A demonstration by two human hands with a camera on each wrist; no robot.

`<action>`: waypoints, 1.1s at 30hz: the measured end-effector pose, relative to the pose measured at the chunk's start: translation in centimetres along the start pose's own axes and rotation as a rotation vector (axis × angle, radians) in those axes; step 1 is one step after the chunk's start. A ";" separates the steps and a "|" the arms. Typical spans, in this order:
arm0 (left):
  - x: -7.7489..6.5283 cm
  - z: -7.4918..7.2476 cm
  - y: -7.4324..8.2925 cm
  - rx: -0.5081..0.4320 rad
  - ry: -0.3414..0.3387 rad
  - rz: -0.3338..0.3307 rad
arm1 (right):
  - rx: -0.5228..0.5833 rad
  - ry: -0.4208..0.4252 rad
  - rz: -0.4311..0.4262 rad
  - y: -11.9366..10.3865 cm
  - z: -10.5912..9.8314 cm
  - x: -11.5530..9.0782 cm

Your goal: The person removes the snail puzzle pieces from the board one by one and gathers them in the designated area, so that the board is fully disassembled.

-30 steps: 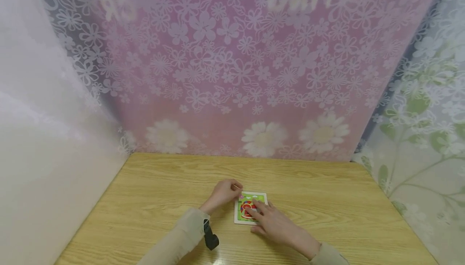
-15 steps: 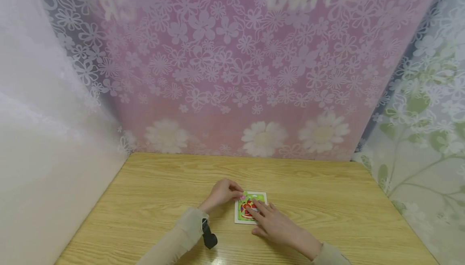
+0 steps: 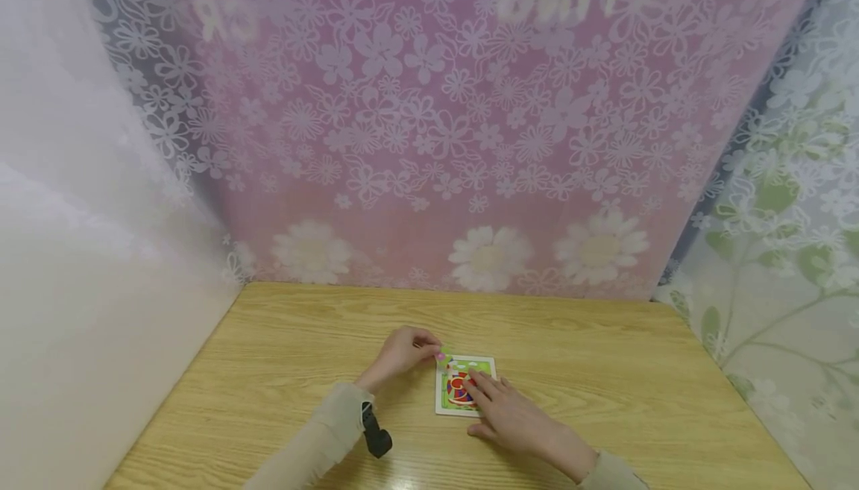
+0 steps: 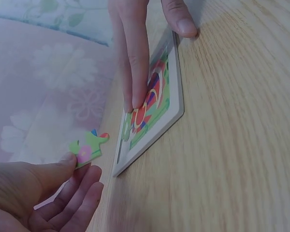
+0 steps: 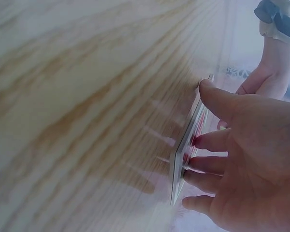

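My left hand (image 3: 400, 352) pinches a small green jigsaw piece (image 4: 88, 149) between thumb and forefinger. The piece has a pink flower, with blue and red at its edge. It hangs just off the upper left corner of a white-framed jigsaw puzzle board (image 3: 439, 400), which lies flat on the table and carries a red and blue picture on green. From the right, my right hand (image 3: 513, 415) reaches over the board, its fairly straight fingers resting on the picture and covering part of it. In the right wrist view its thumb (image 5: 210, 92) lies near the board's edge.
A wood-grain table (image 3: 322, 326) bears the board near its front middle. Behind stands a pink flowered backdrop (image 3: 429, 139), with a pale wall (image 3: 101, 251) at left and a leafy panel (image 3: 792, 251) at right. A black strap (image 3: 376, 434) hangs from my left wrist.
My left hand has lifted the jigsaw piece from the board's upper left corner and drawn it slightly up and to the left. The right hand has stayed on the board.
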State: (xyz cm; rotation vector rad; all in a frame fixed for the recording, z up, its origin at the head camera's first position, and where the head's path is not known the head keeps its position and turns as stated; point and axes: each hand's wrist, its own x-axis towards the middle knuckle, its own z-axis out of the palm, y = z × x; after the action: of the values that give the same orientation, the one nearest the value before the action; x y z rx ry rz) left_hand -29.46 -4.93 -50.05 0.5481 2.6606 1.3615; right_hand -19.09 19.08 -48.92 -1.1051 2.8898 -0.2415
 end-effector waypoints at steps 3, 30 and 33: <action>-0.1 -0.3 -0.2 -0.019 0.009 0.000 | 0.001 0.000 0.000 0.0 0.0 0.0; -1.8 -4.4 -3.3 -0.165 0.056 -0.067 | 0.035 -0.001 0.001 0.2 -0.1 -0.2; -2.0 -4.9 -3.8 -0.160 0.072 -0.067 | 0.030 0.003 0.001 0.3 0.0 -0.1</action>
State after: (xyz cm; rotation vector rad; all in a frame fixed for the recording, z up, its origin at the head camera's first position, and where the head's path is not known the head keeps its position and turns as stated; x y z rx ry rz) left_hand -29.86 -11.43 -50.35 0.3955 2.5680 1.5848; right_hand -19.22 19.41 -49.02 -1.1001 2.8795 -0.2857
